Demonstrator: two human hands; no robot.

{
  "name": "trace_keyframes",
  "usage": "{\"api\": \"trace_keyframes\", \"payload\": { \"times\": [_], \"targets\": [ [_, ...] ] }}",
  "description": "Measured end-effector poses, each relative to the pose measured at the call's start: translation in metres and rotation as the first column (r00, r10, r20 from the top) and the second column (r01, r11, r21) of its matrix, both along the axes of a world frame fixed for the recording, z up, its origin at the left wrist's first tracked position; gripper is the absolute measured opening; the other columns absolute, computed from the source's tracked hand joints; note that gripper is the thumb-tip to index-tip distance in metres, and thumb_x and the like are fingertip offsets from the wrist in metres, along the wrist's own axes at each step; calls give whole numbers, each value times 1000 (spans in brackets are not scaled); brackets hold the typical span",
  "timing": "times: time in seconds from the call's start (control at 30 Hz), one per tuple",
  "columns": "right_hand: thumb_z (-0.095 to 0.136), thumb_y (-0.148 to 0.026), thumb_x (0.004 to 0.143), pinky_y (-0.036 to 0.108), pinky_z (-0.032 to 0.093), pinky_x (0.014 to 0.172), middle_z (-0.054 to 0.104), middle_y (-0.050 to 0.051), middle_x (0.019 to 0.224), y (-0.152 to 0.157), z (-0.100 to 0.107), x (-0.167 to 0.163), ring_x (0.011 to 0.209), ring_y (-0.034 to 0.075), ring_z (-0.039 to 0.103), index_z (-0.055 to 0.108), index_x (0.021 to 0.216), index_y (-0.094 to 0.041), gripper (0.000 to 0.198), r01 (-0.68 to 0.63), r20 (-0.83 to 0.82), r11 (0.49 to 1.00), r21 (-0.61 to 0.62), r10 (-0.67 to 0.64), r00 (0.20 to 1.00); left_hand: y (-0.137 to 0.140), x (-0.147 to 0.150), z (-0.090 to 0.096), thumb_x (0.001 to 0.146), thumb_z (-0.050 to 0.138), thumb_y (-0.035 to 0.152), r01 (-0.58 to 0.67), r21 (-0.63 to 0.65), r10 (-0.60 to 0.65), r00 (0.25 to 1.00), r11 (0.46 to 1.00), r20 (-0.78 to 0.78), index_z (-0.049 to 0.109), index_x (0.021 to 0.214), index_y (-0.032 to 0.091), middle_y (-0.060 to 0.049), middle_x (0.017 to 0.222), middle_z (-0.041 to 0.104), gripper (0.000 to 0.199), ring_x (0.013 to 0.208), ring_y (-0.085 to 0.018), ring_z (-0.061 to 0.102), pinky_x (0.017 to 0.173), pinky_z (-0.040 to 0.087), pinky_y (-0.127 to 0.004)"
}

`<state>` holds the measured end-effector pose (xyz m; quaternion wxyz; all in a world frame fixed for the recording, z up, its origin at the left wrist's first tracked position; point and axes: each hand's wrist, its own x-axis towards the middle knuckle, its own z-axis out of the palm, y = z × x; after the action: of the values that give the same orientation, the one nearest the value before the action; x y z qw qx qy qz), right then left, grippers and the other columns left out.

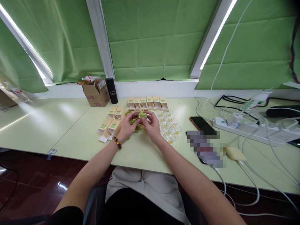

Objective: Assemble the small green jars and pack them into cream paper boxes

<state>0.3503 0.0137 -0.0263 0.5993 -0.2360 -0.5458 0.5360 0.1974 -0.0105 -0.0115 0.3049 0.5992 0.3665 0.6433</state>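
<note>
Between the fingertips of both hands is a small green case (142, 115) with a pale yellow loop on its top. My left hand (128, 126) is closed on its left side, and my right hand (152, 126) pinches it from the right. Under and beside my left hand lie several more green pieces (136, 129), partly hidden by the fingers. Small yellowish parts (144, 128) show below the held case. To the right of my right hand stand several clear plastic cups (172, 128) with yellow spots in them.
Small cream boxes (150, 103) stand in a row behind my hands, and more cream boxes (112, 126) stand left. A cardboard carton (96, 93) and black cylinder (112, 90) are by the wall. Right are a phone (203, 125), a power strip (248, 131) and loose cables.
</note>
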Motion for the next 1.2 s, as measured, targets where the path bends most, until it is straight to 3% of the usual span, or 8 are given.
{"api": "trace_keyframes", "payload": {
  "times": [0.3, 0.5, 0.67, 0.83, 1.07, 1.2],
  "targets": [
    [88, -60, 81, 45, 69, 91, 72, 2, 106, 2, -1, 2, 88, 20, 74, 66, 124, -32, 56, -37, 3, 999, 7, 37, 999, 5, -2, -7, 84, 91, 40, -3, 1, 3, 1000, 1000, 17, 77, 120, 22, -11, 114, 75, 43, 109, -23, 70, 102, 57, -37],
    [93, -50, 76, 44, 66, 97, 73, 8, 127, 3, -2, 5, 110, 26, 73, 60, 149, -33, 82, -114, 79, 990, 81, 108, 991, 12, -7, -12, 89, 85, 50, -17, 2, 17, 999, 1000, 32, 74, 126, 21, -11, 118, 77, 49, 111, -23, 73, 101, 60, -38],
    [94, -46, 73, 43, 65, 97, 68, 9, 133, 6, -5, 4, 110, 25, 72, 58, 154, -35, 89, -102, 102, 993, 66, 95, 990, 14, -8, -15, 89, 84, 49, -40, 10, 40, 999, 999, -12, 73, 126, 21, -12, 119, 76, 47, 112, -23, 72, 102, 60, -39],
    [95, -45, 70, 42, 66, 98, 58, 8, 145, 5, -3, 2, 103, 21, 73, 62, 149, -35, 86, -91, 76, 996, 13, 90, 993, 9, -6, -11, 87, 86, 46, -103, 63, 108, 990, 993, -87, 74, 123, 22, -10, 118, 77, 44, 108, -22, 72, 101, 60, -38],
    [94, -51, 74, 41, 67, 93, 70, 5, 128, 1, 4, 2, 98, 22, 74, 66, 138, -32, 73, -83, 7, 995, -47, 84, 996, -1, -4, -2, 103, 65, 51, -121, 104, 137, 977, 987, -164, 79, 120, 21, -12, 125, 78, 36, 117, -25, 72, 105, 58, -42],
    [91, -54, 78, 41, 67, 85, 75, 3, 117, 1, 7, 6, 92, 23, 76, 69, 123, -30, 56, -256, -204, 958, -131, 226, 953, -4, -2, 1, 104, 64, 54, -86, 90, 92, 993, 992, -71, 72, 132, 23, -12, 123, 77, 43, 113, -25, 74, 98, 61, -40]
  ]
}}
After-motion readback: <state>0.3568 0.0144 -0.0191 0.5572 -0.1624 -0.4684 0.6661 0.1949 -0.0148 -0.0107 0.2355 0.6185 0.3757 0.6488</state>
